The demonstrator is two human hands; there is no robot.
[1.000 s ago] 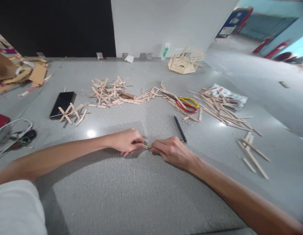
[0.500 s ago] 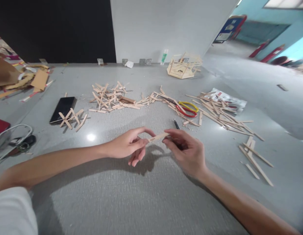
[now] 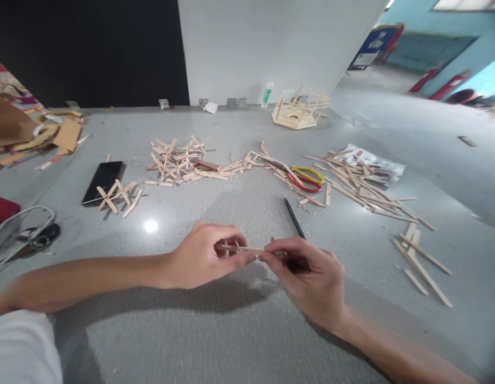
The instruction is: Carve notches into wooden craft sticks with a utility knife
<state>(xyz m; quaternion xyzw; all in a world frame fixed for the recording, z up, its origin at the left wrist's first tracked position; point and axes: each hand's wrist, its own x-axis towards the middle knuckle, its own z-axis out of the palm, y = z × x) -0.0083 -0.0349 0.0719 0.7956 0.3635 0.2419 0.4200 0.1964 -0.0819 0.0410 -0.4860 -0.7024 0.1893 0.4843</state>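
Between my hands a short wooden craft stick (image 3: pixel 251 249) is held level, nearly edge-on, above the grey table. My right hand (image 3: pixel 311 277) pinches its right end between thumb and forefinger, the other fingers curled under. My left hand (image 3: pixel 209 256) curls round its left end, the thumb along the near side and the fingers behind. Some of the stick's left part lies in shadow inside those fingers. A dark pen (image 3: pixel 294 217) lies on the table just beyond my right hand.
Craft-stick pieces (image 3: pixel 177 160) lie heaped ahead, with scissors (image 3: pixel 307 178) beside them. More sticks (image 3: pixel 357 184) and a plastic packet (image 3: pixel 377 165) are at right. A stick frame (image 3: pixel 297 114) and glue tube (image 3: pixel 267 95) stand behind. At left are a phone (image 3: pixel 103 181) and cable (image 3: pixel 31 208).
Both hands have come lower and nearer to me with the stick. It has turned from showing its face to nearly edge-on. My left fingers have curled in, and more of the pen shows.
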